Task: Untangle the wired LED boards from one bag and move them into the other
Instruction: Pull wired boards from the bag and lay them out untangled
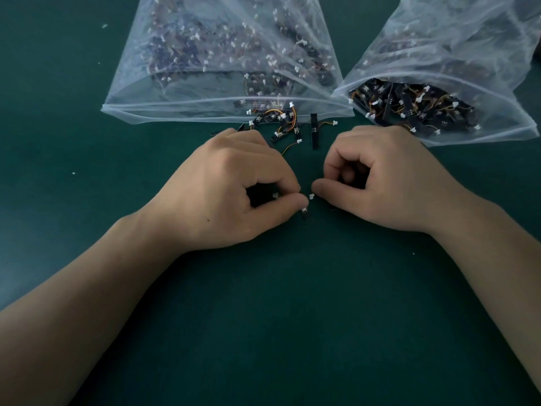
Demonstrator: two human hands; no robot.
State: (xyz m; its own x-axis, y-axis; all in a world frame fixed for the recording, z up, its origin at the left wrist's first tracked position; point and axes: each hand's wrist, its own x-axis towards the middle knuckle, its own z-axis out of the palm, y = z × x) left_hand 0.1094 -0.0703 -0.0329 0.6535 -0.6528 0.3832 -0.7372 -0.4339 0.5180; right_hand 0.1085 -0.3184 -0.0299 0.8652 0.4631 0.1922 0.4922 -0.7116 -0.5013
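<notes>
The left hand (222, 189) pinches a board (304, 213) low over the table (292, 303); the right hand (389, 177) pinches a white plug (311, 196) just beside it, likely to draw one wire free. Beyond, a loose pile (281, 127) waits at the left bag (222, 54) mouth; the right bag (439, 48) gapes, ready to receive

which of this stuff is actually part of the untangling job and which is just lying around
In the job:
left hand and right hand, pinching tangled LED boards
loose pile of boards
left bag
right bag

Lying about:
white scraps on the green table
</notes>
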